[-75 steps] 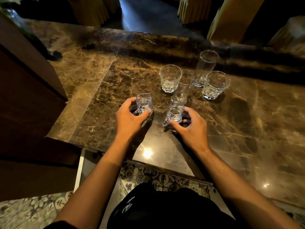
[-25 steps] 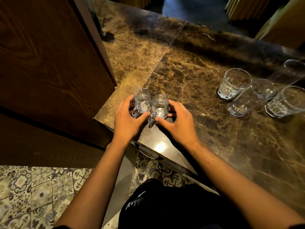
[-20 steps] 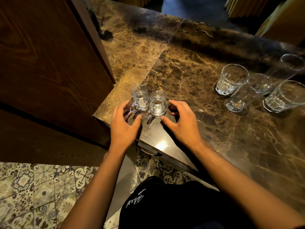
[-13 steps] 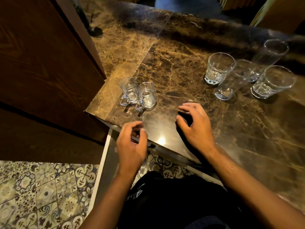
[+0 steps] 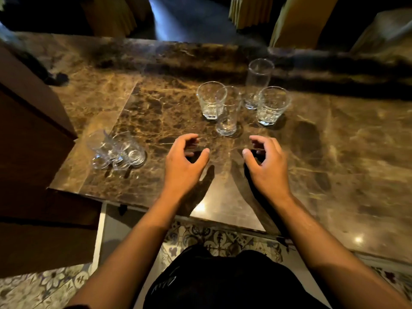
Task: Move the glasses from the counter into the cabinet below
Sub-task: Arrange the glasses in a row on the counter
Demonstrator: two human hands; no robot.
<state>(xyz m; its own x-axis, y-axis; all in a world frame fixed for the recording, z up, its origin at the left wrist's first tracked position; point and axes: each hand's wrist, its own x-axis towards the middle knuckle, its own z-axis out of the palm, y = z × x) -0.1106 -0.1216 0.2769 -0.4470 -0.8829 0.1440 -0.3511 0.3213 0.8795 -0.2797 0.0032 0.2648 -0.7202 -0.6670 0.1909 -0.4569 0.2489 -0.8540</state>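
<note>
Head view shows four clear glasses standing close together on the far middle of the brown marble table [image 5: 334, 166]: a short glass [image 5: 210, 100], a slim glass [image 5: 227, 111] just in front of it, a tall glass [image 5: 258, 82] behind, and another short glass [image 5: 272, 105] to the right. Two small glass mugs [image 5: 116, 150] sit side by side near the table's left front corner, a bit blurry. The left hand [image 5: 184, 165] and the right hand [image 5: 266, 167] hover above the table just in front of the four glasses. Both hands are curled and apart, holding nothing. A dark wooden cabinet wall [image 5: 29, 130] stands at the left, and patterned floor tiles [image 5: 44, 288] show below.
</note>
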